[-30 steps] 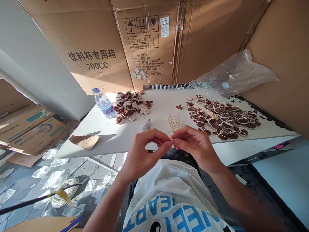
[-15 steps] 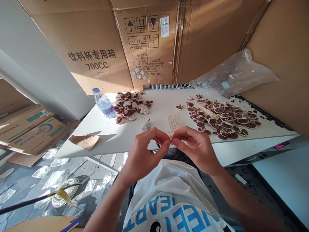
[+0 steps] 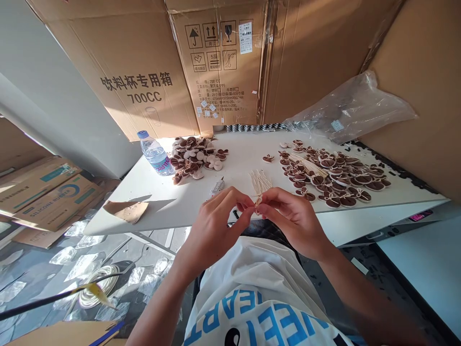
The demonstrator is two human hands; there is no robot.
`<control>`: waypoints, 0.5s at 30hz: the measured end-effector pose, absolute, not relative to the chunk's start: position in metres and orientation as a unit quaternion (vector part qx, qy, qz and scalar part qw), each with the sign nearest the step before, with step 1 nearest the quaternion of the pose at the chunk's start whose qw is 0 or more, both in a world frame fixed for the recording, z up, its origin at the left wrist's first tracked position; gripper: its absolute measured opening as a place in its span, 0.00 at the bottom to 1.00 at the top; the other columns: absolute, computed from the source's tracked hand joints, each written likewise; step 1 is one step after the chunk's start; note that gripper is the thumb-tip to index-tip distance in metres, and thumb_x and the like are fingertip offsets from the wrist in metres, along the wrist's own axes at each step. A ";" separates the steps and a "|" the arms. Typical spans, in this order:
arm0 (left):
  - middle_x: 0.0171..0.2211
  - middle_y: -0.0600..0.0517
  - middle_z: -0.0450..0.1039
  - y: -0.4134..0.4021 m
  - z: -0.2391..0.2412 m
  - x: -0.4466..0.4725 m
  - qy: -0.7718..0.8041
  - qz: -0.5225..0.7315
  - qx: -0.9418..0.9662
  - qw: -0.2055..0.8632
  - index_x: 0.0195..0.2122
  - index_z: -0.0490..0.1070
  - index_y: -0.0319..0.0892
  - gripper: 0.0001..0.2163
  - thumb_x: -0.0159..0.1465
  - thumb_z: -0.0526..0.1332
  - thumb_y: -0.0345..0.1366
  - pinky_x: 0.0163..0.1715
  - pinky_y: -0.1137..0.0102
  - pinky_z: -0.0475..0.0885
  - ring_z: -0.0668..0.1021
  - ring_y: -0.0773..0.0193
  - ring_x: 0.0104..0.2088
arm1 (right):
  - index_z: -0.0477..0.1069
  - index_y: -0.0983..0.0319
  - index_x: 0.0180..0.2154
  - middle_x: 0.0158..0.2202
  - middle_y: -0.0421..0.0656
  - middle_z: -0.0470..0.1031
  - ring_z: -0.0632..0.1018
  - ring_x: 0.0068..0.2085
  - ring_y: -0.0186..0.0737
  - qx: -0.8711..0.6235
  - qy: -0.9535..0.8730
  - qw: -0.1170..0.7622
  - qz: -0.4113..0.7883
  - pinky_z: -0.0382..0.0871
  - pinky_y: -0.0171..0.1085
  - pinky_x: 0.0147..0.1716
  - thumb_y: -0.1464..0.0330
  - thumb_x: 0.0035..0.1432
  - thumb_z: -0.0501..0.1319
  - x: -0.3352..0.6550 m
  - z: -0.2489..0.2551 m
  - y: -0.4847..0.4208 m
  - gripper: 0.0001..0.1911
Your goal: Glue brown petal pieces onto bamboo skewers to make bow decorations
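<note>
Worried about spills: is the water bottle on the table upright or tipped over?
Upright: the water bottle stands on its base on the table, blue cap on top.

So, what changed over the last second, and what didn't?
The left hand and right hand moved slightly up toward the table edge. They still pinch the cream string piece between their fingertips, now just below the string bundle. Nothing was let go or newly picked up. The water bottle and the brown pieces stayed put.
</note>
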State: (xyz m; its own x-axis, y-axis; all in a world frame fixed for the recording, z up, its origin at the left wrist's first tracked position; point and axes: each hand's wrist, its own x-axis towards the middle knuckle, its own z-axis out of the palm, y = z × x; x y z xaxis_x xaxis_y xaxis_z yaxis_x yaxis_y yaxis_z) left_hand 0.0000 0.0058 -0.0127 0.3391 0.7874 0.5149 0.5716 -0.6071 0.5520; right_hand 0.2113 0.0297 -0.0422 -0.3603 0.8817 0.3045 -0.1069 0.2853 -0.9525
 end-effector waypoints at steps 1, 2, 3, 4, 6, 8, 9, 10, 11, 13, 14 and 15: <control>0.39 0.52 0.79 0.006 -0.013 -0.001 0.414 0.389 0.813 0.124 0.45 0.73 0.44 0.03 0.78 0.61 0.33 0.42 0.67 0.73 0.78 0.63 0.39 | 0.80 0.56 0.42 0.39 0.40 0.79 0.78 0.40 0.37 -0.297 -0.636 0.475 0.530 0.75 0.35 0.43 0.59 0.71 0.70 0.212 -0.042 0.030 0.08; 0.40 0.51 0.79 0.007 -0.013 -0.002 0.407 0.388 0.820 0.111 0.45 0.73 0.44 0.03 0.79 0.60 0.33 0.42 0.66 0.73 0.78 0.62 0.40 | 0.80 0.56 0.42 0.38 0.39 0.78 0.78 0.39 0.36 -0.292 -0.627 0.473 0.546 0.75 0.34 0.42 0.60 0.71 0.71 0.212 -0.042 0.031 0.08; 0.40 0.50 0.79 0.007 -0.013 -0.002 0.400 0.388 0.824 0.099 0.46 0.73 0.44 0.03 0.79 0.60 0.32 0.43 0.66 0.73 0.78 0.62 0.40 | 0.80 0.56 0.41 0.37 0.39 0.78 0.77 0.38 0.36 -0.287 -0.615 0.473 0.561 0.75 0.34 0.42 0.60 0.70 0.71 0.211 -0.042 0.032 0.08; 0.40 0.50 0.79 0.008 -0.014 -0.003 0.393 0.392 0.827 0.087 0.46 0.73 0.44 0.03 0.78 0.61 0.32 0.43 0.65 0.73 0.78 0.61 0.41 | 0.81 0.56 0.41 0.36 0.39 0.78 0.77 0.37 0.35 -0.281 -0.604 0.475 0.575 0.75 0.34 0.41 0.60 0.70 0.72 0.211 -0.043 0.032 0.07; 0.40 0.50 0.79 0.009 -0.015 -0.002 0.378 0.413 0.826 0.060 0.45 0.74 0.44 0.03 0.77 0.62 0.30 0.41 0.65 0.73 0.78 0.61 0.41 | 0.82 0.57 0.40 0.35 0.39 0.78 0.77 0.36 0.35 -0.273 -0.580 0.482 0.597 0.75 0.34 0.39 0.61 0.68 0.74 0.208 -0.044 0.033 0.07; 0.39 0.50 0.80 0.011 -0.018 0.000 0.364 0.444 0.818 0.031 0.45 0.75 0.44 0.03 0.75 0.65 0.28 0.40 0.66 0.74 0.78 0.61 0.40 | 0.83 0.57 0.39 0.34 0.40 0.79 0.77 0.34 0.35 -0.265 -0.558 0.494 0.612 0.76 0.35 0.37 0.60 0.66 0.75 0.205 -0.045 0.034 0.08; 0.38 0.51 0.80 0.012 -0.020 0.002 0.359 0.460 0.812 0.015 0.44 0.75 0.43 0.04 0.74 0.66 0.27 0.40 0.67 0.74 0.78 0.62 0.39 | 0.84 0.57 0.38 0.34 0.40 0.80 0.77 0.34 0.36 -0.263 -0.546 0.500 0.619 0.76 0.35 0.37 0.60 0.66 0.75 0.203 -0.046 0.034 0.08; 0.38 0.51 0.80 0.012 -0.021 0.003 0.357 0.473 0.805 -0.001 0.44 0.76 0.43 0.04 0.74 0.67 0.27 0.39 0.67 0.74 0.79 0.62 0.39 | 0.84 0.56 0.37 0.33 0.40 0.80 0.77 0.34 0.36 -0.264 -0.534 0.506 0.624 0.77 0.35 0.36 0.60 0.65 0.76 0.201 -0.047 0.034 0.08; 0.37 0.51 0.81 0.012 -0.022 0.005 0.357 0.484 0.799 -0.016 0.43 0.76 0.43 0.05 0.73 0.68 0.26 0.39 0.67 0.75 0.79 0.62 0.39 | 0.85 0.56 0.37 0.33 0.40 0.80 0.78 0.33 0.36 -0.267 -0.521 0.513 0.628 0.77 0.35 0.36 0.60 0.64 0.77 0.200 -0.047 0.033 0.08; 0.36 0.51 0.81 0.012 -0.023 0.007 0.360 0.498 0.788 -0.041 0.42 0.77 0.42 0.05 0.71 0.69 0.25 0.38 0.68 0.75 0.79 0.63 0.38 | 0.86 0.56 0.36 0.33 0.40 0.82 0.78 0.34 0.36 -0.282 -0.500 0.521 0.632 0.78 0.36 0.38 0.60 0.61 0.78 0.196 -0.048 0.033 0.09; 0.36 0.50 0.81 0.012 -0.023 0.008 0.364 0.501 0.783 -0.052 0.42 0.78 0.42 0.05 0.71 0.70 0.25 0.38 0.68 0.75 0.79 0.63 0.37 | 0.86 0.57 0.36 0.33 0.41 0.82 0.79 0.34 0.36 -0.290 -0.491 0.525 0.632 0.78 0.37 0.39 0.59 0.60 0.79 0.195 -0.047 0.032 0.09; 0.36 0.50 0.81 0.012 -0.023 0.008 0.368 0.504 0.779 -0.063 0.41 0.79 0.42 0.05 0.70 0.70 0.25 0.38 0.68 0.75 0.79 0.63 0.37 | 0.86 0.57 0.36 0.33 0.41 0.83 0.79 0.34 0.36 -0.297 -0.483 0.528 0.632 0.79 0.37 0.39 0.59 0.58 0.80 0.194 -0.047 0.032 0.10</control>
State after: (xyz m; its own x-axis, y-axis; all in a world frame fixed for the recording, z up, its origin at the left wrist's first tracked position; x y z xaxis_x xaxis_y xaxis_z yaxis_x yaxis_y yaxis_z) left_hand 0.0081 0.0120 -0.0230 0.2212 0.5107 0.8308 0.6372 -0.7206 0.2733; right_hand 0.1940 0.0320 -0.0472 -0.2662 0.9544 0.1349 -0.3803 0.0246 -0.9245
